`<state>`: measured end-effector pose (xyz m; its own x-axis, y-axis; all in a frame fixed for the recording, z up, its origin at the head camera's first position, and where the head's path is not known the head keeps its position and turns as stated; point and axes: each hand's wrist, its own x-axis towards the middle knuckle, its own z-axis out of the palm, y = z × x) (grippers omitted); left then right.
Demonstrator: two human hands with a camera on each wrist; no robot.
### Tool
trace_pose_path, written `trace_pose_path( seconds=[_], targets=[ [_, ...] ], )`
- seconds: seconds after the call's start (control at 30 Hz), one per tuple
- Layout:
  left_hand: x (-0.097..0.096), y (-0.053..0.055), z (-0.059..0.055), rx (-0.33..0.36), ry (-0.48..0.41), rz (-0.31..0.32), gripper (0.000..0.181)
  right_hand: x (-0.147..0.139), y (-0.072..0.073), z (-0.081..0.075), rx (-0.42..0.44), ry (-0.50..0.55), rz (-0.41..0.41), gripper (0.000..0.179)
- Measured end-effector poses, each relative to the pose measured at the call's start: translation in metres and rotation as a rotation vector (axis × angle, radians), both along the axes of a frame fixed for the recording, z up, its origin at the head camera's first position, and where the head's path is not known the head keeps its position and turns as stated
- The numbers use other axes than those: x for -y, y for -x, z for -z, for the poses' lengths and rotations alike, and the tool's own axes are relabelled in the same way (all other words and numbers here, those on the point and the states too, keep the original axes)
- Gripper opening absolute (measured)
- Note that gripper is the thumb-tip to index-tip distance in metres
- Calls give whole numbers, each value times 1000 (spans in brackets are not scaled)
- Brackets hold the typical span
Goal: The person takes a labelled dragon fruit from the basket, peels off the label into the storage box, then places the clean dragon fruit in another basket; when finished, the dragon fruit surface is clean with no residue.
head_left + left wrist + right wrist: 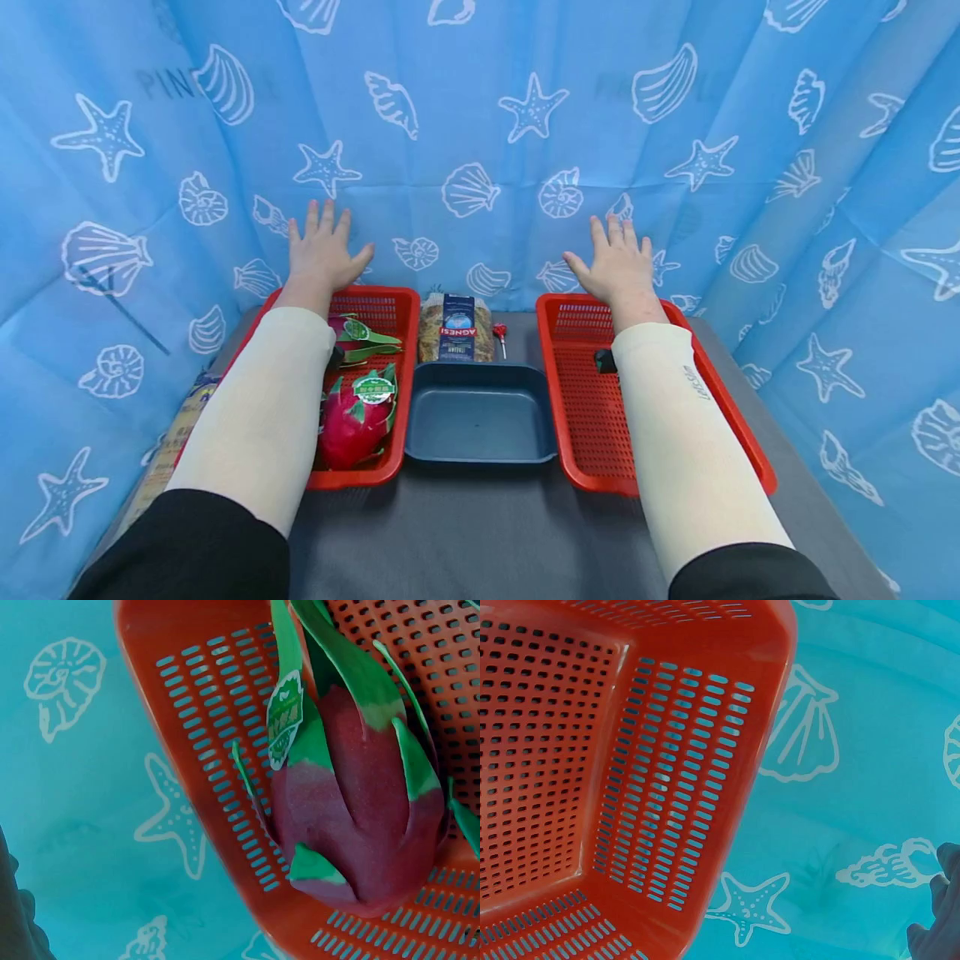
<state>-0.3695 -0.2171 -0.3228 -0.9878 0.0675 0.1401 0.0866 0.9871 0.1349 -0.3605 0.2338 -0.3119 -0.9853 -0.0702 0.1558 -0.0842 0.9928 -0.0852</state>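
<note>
Above the far end of the left red basket (405, 375), my left hand (322, 258) is held out with its fingers spread, holding nothing. Two dragon fruits lie in that basket: a near one (348, 429) with a green label, and a far one (348, 329) partly hidden by my arm. The left wrist view shows one labelled dragon fruit (352, 802) close up. My right hand (621, 271), also spread and holding nothing, is over the far end of the right red basket (592, 408). No fruit shows in the visible part of that basket.
A dark blue-grey tray (480, 425) sits between the baskets. Behind it are a bag of Agnesi pasta (457, 329) and a small red-headed item (500, 333). A printed package (168, 442) lies left of the left basket. Blue shell-patterned curtains (480, 125) enclose the grey table (480, 533).
</note>
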Motion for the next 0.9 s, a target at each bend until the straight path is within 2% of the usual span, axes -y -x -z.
trace_pose_path(
  seconds=[0.23, 0.47, 0.73, 0.9],
  targets=[
    [5, 0, -1, 13, 12, 1, 85, 5, 3, -4, -4, 16, -14, 87],
    [6, -1, -11, 26, 0, 13, 85, 15, 1, -15, -31, 15, -35, 87],
    [9, -14, -28, 18, 14, 47, 85, 32, -2, -29, -55, 9, -92, 86],
    [11, -23, -39, -10, 57, 82, 82, 41, -9, -34, -60, 25, -132, 84]
  ],
)
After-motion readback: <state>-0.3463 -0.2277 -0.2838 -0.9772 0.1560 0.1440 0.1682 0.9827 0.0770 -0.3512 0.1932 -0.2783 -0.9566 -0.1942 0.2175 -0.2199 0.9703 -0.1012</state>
